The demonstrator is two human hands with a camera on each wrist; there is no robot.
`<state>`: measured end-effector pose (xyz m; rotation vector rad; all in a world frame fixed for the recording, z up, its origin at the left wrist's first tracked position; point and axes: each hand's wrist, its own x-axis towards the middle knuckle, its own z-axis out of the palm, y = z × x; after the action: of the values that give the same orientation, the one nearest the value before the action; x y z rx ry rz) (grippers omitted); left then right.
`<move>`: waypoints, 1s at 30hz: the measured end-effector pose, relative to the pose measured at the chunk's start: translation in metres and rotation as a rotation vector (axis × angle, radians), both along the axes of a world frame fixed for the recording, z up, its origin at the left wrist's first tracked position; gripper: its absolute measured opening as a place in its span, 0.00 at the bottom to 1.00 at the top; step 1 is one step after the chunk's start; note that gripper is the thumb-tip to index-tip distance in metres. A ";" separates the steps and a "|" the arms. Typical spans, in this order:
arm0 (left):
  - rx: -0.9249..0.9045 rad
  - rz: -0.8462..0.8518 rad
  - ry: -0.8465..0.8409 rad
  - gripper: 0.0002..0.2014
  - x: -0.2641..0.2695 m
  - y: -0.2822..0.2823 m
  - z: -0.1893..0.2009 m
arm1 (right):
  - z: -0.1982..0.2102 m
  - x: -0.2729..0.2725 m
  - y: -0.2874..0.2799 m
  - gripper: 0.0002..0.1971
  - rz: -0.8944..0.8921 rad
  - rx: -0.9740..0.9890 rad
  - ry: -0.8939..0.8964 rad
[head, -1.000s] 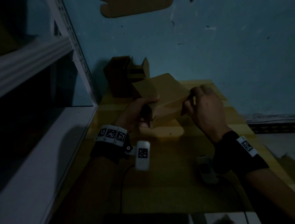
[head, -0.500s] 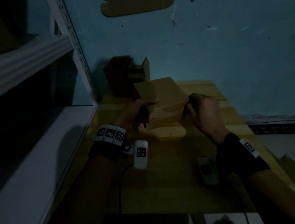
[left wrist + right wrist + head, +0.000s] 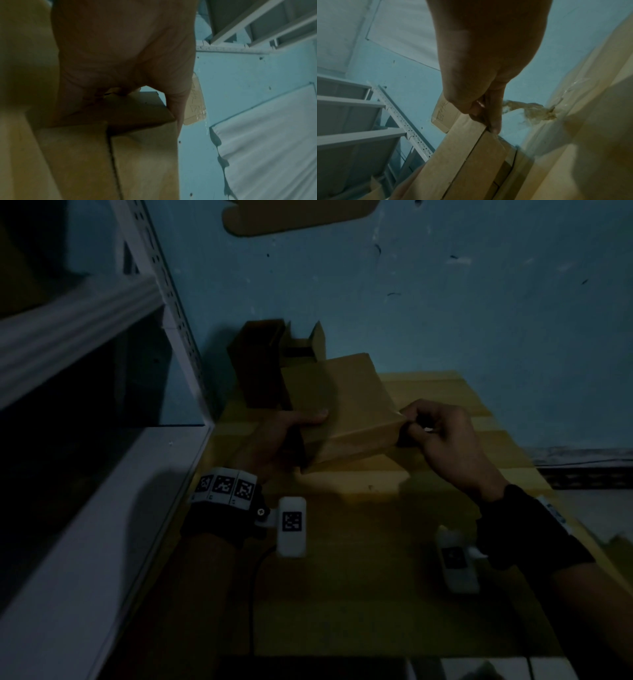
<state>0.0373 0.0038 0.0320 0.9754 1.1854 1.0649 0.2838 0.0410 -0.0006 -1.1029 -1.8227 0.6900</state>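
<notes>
Cardboard box [image 3: 346,412] held tilted over the bench [image 3: 342,594], just right of the white rack [image 3: 102,508], in dim light. From my remote station I see both hands on it.

The left hand [image 3: 274,436] grips the box end nearer the rack. Its thumb lies flat on the top face, and in the left wrist view the palm is set against that end. Its other fingers are curled round the far side, mostly hidden from me.

The right hand [image 3: 442,436] works the end farther from the rack. Its fingers [image 3: 494,121] are clamped together on a cardboard edge, at the seam where two panels meet near the corner. The box's higher end points away from me and its lower edge sits close to the bench. I cannot tell whether that edge touches.

Behind the held box, close to the rack's perforated upright, a darker open carton [image 3: 260,364] stands with its flaps up, against the blue wall [image 3: 479,320]. Higher on that wall, to the right of the rack, hangs a flat cardboard piece [image 3: 294,215].
</notes>
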 end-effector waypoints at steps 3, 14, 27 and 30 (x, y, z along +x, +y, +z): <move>-0.016 0.021 0.016 0.09 -0.006 0.001 0.001 | 0.002 -0.001 -0.002 0.08 0.026 -0.017 0.059; 0.008 0.017 -0.052 0.17 -0.020 0.010 -0.007 | 0.004 -0.005 -0.008 0.06 0.086 -0.064 0.256; -0.059 0.000 -0.304 0.16 -0.019 0.015 -0.016 | 0.015 -0.012 -0.013 0.20 0.133 -0.101 0.411; -0.105 -0.021 -0.369 0.18 -0.018 0.015 -0.019 | 0.017 -0.009 -0.015 0.22 0.115 -0.148 0.354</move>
<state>0.0198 0.0186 0.0134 0.6721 0.9148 1.0992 0.2746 0.0260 0.0165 -0.9059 -1.5571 1.0321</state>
